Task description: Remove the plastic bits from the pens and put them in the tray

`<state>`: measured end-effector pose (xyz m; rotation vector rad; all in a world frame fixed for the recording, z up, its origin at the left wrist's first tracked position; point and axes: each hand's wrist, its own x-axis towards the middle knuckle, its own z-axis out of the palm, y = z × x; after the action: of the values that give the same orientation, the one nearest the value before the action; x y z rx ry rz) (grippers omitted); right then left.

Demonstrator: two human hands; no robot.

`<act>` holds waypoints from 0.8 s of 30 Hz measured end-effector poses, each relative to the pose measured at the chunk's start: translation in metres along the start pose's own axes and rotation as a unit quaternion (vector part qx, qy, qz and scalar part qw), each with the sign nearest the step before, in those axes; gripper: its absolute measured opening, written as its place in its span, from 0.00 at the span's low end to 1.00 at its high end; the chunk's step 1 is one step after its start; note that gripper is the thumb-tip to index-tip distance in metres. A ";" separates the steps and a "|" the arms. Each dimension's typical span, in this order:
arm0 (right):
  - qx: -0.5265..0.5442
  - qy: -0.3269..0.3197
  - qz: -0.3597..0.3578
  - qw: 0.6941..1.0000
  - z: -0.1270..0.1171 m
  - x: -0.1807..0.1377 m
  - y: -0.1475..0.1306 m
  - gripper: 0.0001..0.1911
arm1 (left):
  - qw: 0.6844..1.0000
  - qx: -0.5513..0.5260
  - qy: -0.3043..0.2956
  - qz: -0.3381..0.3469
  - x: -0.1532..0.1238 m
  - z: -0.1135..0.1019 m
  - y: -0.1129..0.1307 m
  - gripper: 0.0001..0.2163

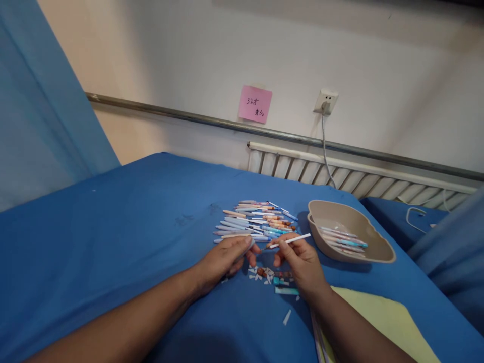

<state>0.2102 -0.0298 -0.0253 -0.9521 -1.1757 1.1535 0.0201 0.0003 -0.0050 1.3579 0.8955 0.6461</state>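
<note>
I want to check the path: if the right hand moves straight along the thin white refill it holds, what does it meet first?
Probably the beige tray: the refill in the right hand points up-right toward its near rim, though depth is unclear.

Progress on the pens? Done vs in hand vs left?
Done: a few pens lie in the beige tray. In hand: the right hand holds a thin white refill, the left hand a pen barrel. Left: the much bigger pile of pens on the blue cloth, plus small parts below the hands.

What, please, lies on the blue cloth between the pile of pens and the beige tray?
In the head view, only bare blue cloth separates the pile of pens from the beige tray.
</note>
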 end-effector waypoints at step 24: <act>-0.028 -0.041 -0.006 0.999 0.004 -0.003 -0.004 0.13 | 0.996 0.061 -0.071 0.016 -0.001 0.002 -0.008 0.18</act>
<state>0.2067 -0.0339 -0.0217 -0.9464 -1.2846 1.1651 0.0207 -0.0027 -0.0123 1.5104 0.8104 0.5196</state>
